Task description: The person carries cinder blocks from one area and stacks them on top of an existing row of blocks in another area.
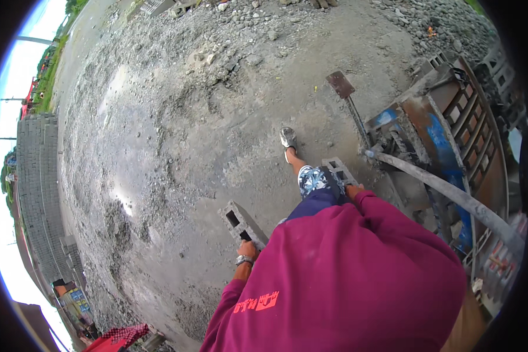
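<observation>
My left hand point(248, 250), with a watch on its wrist, is closed on a grey hollow concrete block point(243, 220) at my left side. The block's open cells show at its far end, and my fingers are partly hidden against it. On the other side, my right hand point(354, 191) grips a second hollow concrete block point(338, 169) beside my thigh. Shorts and the maroon sleeve cover part of that block and hand. One foot in a grey shoe point(288, 137) is set forward on the ground between the two blocks.
At right stands a rusty, blue-painted metal machine point(437, 138) with a long grey pole point(452, 190) and a flat rusty plate point(341, 84) on a rod. Rough wet gravel ground point(158, 152) spreads ahead. Stacked blocks point(40, 193) form a wall far left.
</observation>
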Motion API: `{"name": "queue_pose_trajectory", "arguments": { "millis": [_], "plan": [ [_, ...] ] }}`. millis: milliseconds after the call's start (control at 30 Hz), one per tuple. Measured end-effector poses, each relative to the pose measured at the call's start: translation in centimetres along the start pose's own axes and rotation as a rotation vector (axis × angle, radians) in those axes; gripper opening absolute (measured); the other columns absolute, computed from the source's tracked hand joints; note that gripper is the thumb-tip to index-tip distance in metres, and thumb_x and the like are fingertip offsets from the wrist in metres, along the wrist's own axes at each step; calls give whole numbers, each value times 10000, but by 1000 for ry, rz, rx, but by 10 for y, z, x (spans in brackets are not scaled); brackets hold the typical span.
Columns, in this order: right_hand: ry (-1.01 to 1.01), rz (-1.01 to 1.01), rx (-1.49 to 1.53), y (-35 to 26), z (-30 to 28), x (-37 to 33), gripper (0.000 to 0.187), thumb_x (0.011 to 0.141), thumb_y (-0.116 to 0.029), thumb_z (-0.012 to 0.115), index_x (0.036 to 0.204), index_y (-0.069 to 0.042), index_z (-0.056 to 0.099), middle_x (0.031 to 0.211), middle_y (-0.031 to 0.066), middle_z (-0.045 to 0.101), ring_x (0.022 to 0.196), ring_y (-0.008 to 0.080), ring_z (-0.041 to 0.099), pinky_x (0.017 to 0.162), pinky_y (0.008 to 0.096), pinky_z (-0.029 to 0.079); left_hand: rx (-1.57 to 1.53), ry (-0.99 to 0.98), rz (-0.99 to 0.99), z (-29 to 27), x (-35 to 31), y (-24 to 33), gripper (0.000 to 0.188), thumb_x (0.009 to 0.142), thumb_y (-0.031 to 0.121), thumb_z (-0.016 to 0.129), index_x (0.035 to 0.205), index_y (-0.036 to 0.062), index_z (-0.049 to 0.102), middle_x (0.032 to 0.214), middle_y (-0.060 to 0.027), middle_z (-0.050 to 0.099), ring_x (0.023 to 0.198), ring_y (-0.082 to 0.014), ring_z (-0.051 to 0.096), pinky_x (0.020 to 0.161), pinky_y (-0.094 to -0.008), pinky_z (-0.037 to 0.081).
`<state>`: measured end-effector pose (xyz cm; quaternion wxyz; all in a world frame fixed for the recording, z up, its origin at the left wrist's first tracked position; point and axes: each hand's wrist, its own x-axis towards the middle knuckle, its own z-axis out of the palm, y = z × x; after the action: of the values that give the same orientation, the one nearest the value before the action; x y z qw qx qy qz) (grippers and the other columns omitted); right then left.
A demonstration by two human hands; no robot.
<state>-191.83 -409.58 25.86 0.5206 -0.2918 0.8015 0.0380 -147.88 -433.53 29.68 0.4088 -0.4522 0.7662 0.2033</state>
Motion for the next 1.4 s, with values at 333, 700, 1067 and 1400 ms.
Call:
{"name": "queue_pose_trajectory", "arguments": {
  "millis": [333, 700, 1067, 1400],
  "plan": [
    [-5, 63, 153, -87, -205, 148, 438, 916, -356, 276, 1140, -97, 549, 1183, 234, 533, 1088, 375, 511, 1021, 461, 252, 77, 26, 116, -312, 205, 36, 278, 771, 329, 535, 968, 173, 653, 1110, -122, 551, 1014, -329, 564, 821, -604, 407],
    [144, 101, 222, -122, -348, 301, 367, 890, -202, 367, 1244, -130, 430, 818, 103, 653, 819, 298, 632, 1011, 548, 216, 378, -6, 346, -598, 453, 185, 303, 774, 366, 525, 980, 180, 647, 1105, -112, 559, 986, -326, 577, 792, -561, 438],
    [84, 331, 688, -87, -544, 397, 521, 784, -327, 572, 1246, -109, 467, 937, 126, 666, 928, 303, 628, 1016, 548, 215, 813, 55, 540, -893, 612, 492, 296, 739, 339, 568, 946, 146, 655, 1076, -127, 572, 950, -333, 594, 788, -500, 475],
    [413, 853, 1482, 43, -575, 569, 595, 771, -528, 522, 1248, -176, 469, 1131, 156, 587, 1098, 333, 528, 1030, 551, 198, 886, 58, 699, -1058, 681, 847, 236, 650, 170, 600, 877, 109, 628, 1008, -103, 560, 884, -344, 602, 742, -476, 490]
  ]
}}
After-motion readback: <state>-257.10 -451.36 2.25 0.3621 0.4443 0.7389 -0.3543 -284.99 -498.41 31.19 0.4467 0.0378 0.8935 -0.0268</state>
